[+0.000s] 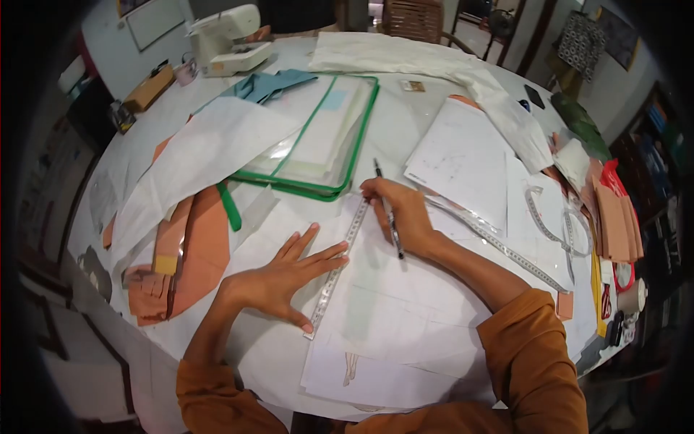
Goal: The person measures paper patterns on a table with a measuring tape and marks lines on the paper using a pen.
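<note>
A white measuring tape [333, 281] runs slantwise over white paper [416, 311] with thin lines and a small leg drawing. My left hand [278, 280] lies with its fingers spread, its thumb on the tape's lower end and fingertips near its middle. My right hand [401, 215] is closed at the tape's upper end, holding a black pen [394, 230] between its fingers. The tape passes under the right hand and a stretch of it [517, 257] goes on to the right.
A green-edged clear folder [356, 148] lies ahead, with white sheets [459, 155] right of it. Orange fabric [202, 253] and white cloth [210, 145] are at left. A sewing machine [224, 43] stands at the back left. More orange fabric [614, 217] is piled at the right edge.
</note>
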### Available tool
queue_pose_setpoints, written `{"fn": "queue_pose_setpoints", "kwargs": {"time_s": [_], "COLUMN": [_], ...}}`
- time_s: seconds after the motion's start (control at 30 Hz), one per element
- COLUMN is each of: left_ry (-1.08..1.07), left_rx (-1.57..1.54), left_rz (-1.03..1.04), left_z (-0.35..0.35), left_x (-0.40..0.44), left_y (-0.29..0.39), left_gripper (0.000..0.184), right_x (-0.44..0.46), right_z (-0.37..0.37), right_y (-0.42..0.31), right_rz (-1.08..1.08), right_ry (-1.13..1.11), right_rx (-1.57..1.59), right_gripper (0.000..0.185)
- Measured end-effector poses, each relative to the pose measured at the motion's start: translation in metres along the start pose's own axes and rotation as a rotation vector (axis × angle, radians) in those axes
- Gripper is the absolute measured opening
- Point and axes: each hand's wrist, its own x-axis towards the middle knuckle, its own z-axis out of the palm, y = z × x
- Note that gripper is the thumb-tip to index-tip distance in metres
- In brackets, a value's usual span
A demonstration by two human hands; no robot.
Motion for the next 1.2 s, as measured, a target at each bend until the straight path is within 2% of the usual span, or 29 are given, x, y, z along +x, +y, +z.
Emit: {"fn": "queue_pose_setpoints", "kwargs": {"time_s": [0.17,0.2,0.3,0.53,0.67,0.83,0.87,0.9,1.03,1.1,1.13,1.2], "left_ry": [-0.020,-0.021,-0.031,-0.046,-0.130,0.041,0.110,0.152,0.341,0.399,0.608,0.532], "left_rx": [0.002,0.000,0.005,0.135,0.240,0.448,0.446,0.381,0.101,-0.020,0.037,0.052], "left_rz": [-0.011,-0.015,-0.024,-0.035,-0.170,-0.414,-0.452,-0.470,-0.511,-0.548,-0.426,-0.558], "left_z": [-0.001,-0.002,-0.003,-0.003,-0.013,-0.006,-0.003,0.003,0.052,0.086,0.111,0.136], "left_x": [0.000,0.000,0.001,0.002,0.003,-0.015,-0.022,-0.032,-0.076,-0.092,-0.091,-0.095], "left_y": [0.000,0.001,0.003,0.003,0.026,0.083,0.098,0.107,0.127,0.135,0.136,0.142], "left_gripper": [0.123,0.123,0.122,0.124,0.125,0.115,0.105,0.103,0.092,0.091,0.060,0.080], "right_x": [0.000,-0.001,-0.001,-0.002,-0.003,-0.015,-0.022,-0.028,-0.076,-0.112,-0.133,-0.175], "right_z": [-0.004,-0.002,-0.002,0.008,0.015,-0.011,-0.019,-0.027,-0.084,-0.129,-0.150,-0.188], "right_y": [-0.002,-0.004,-0.007,0.004,0.002,-0.007,-0.010,-0.013,-0.034,-0.053,-0.058,-0.053], "right_rz": [-0.119,-0.120,-0.134,-0.212,-0.341,-0.431,-0.447,-0.466,-0.630,-0.553,-0.508,-0.405], "right_ry": [-0.145,-0.119,-0.128,-0.146,-0.151,-0.299,-0.315,-0.332,-0.114,-0.168,-0.183,-0.184], "right_rx": [-0.152,-0.186,-0.205,-0.229,-0.352,-0.602,-0.629,-0.656,-0.665,-0.614,-0.569,-0.604], "right_gripper": [0.039,0.041,0.026,0.035,0.017,0.013,0.013,0.013,0.021,0.023,0.022,0.024]}}
